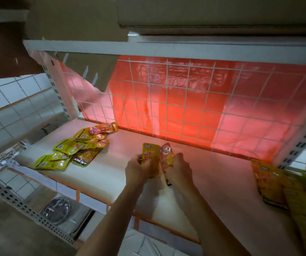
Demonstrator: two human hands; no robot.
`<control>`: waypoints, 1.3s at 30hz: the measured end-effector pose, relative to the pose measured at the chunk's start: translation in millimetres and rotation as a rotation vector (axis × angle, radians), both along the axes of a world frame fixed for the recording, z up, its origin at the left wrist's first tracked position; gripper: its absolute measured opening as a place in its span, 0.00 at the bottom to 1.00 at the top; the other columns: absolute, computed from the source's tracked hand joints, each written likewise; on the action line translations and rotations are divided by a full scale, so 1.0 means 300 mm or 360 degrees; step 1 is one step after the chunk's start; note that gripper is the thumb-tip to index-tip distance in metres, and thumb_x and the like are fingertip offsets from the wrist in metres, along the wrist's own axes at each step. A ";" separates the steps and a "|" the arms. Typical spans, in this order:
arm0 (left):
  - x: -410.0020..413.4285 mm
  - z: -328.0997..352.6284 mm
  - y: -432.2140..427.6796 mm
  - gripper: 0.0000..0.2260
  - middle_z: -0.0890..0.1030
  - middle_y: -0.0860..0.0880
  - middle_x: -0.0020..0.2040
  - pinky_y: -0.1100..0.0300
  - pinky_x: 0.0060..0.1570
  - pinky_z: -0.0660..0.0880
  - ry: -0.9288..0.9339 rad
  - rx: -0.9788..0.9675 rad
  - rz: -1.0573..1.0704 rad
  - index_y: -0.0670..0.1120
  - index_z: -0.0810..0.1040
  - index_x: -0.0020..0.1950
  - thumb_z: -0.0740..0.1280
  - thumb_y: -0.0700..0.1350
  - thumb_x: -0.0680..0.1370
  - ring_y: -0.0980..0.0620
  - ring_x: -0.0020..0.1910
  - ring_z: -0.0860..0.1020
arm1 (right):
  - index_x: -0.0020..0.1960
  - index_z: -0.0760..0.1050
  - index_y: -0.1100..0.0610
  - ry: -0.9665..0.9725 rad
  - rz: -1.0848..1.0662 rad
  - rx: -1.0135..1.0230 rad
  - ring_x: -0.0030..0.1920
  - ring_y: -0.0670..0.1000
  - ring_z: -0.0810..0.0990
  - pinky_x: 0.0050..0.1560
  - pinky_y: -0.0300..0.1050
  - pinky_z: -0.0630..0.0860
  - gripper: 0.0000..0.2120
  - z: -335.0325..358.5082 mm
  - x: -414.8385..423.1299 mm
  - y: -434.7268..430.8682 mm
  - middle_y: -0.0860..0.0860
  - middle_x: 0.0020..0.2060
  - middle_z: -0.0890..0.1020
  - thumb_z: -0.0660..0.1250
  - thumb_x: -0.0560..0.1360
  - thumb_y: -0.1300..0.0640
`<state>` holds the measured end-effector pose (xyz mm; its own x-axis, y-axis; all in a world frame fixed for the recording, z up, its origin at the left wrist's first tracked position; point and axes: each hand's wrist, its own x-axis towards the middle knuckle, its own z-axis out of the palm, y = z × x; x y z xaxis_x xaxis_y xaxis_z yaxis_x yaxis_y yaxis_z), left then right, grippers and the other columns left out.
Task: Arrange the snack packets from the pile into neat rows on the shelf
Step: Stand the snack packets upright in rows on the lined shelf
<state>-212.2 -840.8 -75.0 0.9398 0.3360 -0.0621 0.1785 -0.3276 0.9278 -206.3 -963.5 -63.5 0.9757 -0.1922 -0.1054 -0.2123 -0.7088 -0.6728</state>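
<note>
Left hand (139, 168) grips one snack packet (149, 152); right hand (180, 169) grips another (166, 154), mid-shelf (111, 174); packets likely light, limp, slippery; hold by edges.

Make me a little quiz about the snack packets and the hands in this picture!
1. True or false: the left hand grips the yellow packet and the right hand grips the red-topped packet.
2. Where on the shelf does the loose pile lie? A) left end B) middle C) right end
3. Fill in: the sheet at the back of the shelf is ____.
Key: 1 true; 2 A; 3 red.
</note>
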 end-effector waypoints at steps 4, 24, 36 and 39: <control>-0.005 0.011 -0.167 0.15 0.83 0.50 0.44 0.50 0.47 0.80 -0.0027 -0.0161 -0.0121 0.44 0.80 0.53 0.73 0.52 0.72 0.50 0.43 0.82 | 0.59 0.66 0.58 -0.0099 -0.0191 0.0119 0.55 0.62 0.78 0.48 0.48 0.73 0.16 0.037 -0.060 -0.184 0.61 0.55 0.79 0.65 0.75 0.53; -0.226 -0.044 -0.944 0.15 0.84 0.49 0.45 0.59 0.38 0.79 -0.0065 0.0107 -0.0571 0.47 0.79 0.58 0.72 0.49 0.74 0.53 0.38 0.81 | 0.65 0.69 0.62 -0.0355 -0.0835 0.0203 0.56 0.61 0.78 0.51 0.49 0.73 0.21 0.084 -0.538 -1.034 0.60 0.56 0.79 0.66 0.73 0.60; -0.259 -0.043 -1.020 0.18 0.78 0.42 0.57 0.52 0.52 0.74 0.0006 0.0964 -0.0492 0.47 0.78 0.62 0.63 0.56 0.79 0.42 0.54 0.78 | 0.61 0.70 0.59 -0.0308 -0.0676 0.0205 0.37 0.48 0.73 0.33 0.41 0.64 0.16 0.024 -0.651 -1.178 0.46 0.38 0.74 0.66 0.74 0.59; -0.268 -0.033 -1.016 0.20 0.76 0.41 0.57 0.52 0.53 0.73 0.0021 0.1124 -0.0519 0.46 0.77 0.63 0.60 0.57 0.79 0.42 0.56 0.76 | 0.58 0.70 0.60 -0.0289 -0.0655 0.0271 0.33 0.44 0.72 0.29 0.40 0.64 0.14 0.011 -0.663 -1.186 0.44 0.35 0.72 0.67 0.74 0.59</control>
